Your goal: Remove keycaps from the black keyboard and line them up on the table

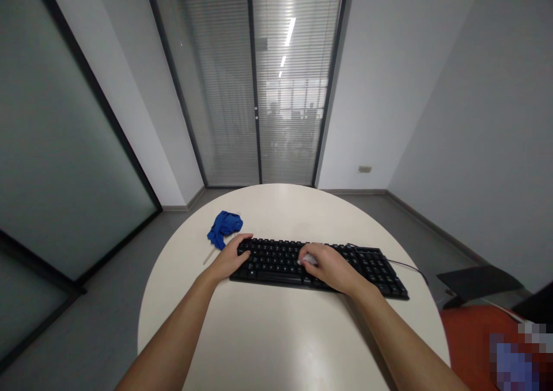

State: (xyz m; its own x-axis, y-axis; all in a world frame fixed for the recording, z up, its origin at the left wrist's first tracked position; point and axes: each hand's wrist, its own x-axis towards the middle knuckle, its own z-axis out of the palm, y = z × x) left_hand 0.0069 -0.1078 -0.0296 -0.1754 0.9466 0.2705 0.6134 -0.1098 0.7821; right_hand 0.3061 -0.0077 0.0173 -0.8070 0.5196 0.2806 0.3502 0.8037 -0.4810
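A black keyboard (pixel 276 277) lies across the round table, its number pad to the right. My left hand (pixel 228 258) grips the keyboard's left end, with the thumb over the edge keys and the fingers around the far corner. Over the middle keys, my right hand (pixel 326 264) is closed on a small white wad (pixel 310 259). It could be tissue or soft cloth; the fingers cover much of it. A crumpled blue cloth (pixel 224 227) sits beyond my left hand, and a thin pale stick (pixel 209 257) pokes out near it.
The keyboard's cable (pixel 410 265) runs off the right side of the white table (pixel 259 333). A red-seated chair (pixel 466 339) stands at the right, with a pixelated patch over part of it. Glass doors with blinds (pixel 294 120) are beyond the table.
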